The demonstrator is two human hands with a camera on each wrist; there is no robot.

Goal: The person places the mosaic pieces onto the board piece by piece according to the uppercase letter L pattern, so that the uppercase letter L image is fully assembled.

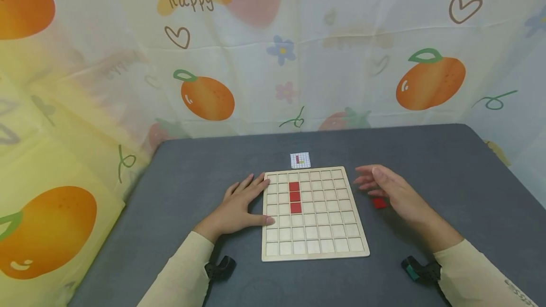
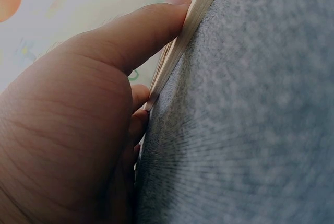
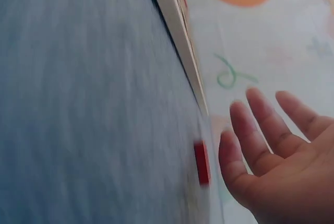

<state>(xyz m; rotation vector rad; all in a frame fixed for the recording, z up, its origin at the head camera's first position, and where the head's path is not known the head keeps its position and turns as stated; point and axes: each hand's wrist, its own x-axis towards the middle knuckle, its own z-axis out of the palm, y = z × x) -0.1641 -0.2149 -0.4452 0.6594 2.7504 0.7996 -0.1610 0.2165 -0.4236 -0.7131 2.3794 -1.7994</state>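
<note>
A light wooden grid board (image 1: 322, 233) lies on the table, with three red square tiles (image 1: 295, 196) stacked in a column in its upper left part. My left hand (image 1: 239, 205) rests at the board's left edge, fingers spread, thumb and fingertips over the rim. In the left wrist view the thumb (image 2: 151, 28) lies on the board's edge. To the right of the board my right hand (image 1: 394, 186) hovers with loosely bent fingers and nothing in them. A loose red tile (image 1: 379, 203) lies on the table by that hand, seen side-on in the right wrist view.
A small printed card (image 1: 300, 160) with a coloured grid pattern lies just behind the board. The grey table (image 1: 213, 155) reaches back to a fruit-patterned cloth (image 1: 256, 75). Black wrist camera mounts (image 1: 220, 268) hang under both forearms.
</note>
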